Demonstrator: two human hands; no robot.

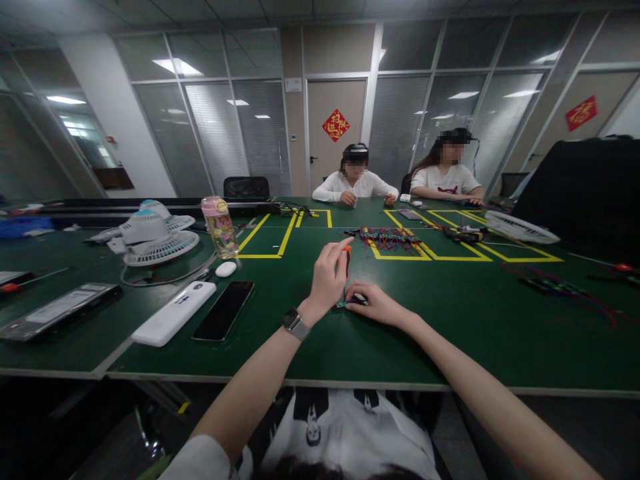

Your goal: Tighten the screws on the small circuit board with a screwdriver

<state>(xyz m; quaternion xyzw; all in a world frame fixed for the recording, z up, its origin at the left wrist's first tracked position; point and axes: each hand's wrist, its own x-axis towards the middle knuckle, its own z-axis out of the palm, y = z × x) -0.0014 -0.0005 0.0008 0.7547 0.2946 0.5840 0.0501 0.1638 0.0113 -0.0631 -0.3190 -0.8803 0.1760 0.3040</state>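
My left hand (327, 273), with a watch on its wrist, is closed around an orange-handled screwdriver (348, 255). The tool stands upright, its shaft reaching down to a small green circuit board (341, 305) on the table. My right hand (373, 303) rests low on the tabletop, its fingers closed at the board's right edge, and dark wires show by the fingertips. Fingers hide part of the board and of the handle. Farther back lies a pile of similar boards with red and blue wires (390, 239).
On the left are a black phone (224, 311), a white power bank (175, 313), a hard drive (60, 310), white fans (160, 240) and a bottle (220, 230). More wired boards (555, 287) lie right. Yellow tape (260, 256) marks the green table. Two people sit opposite.
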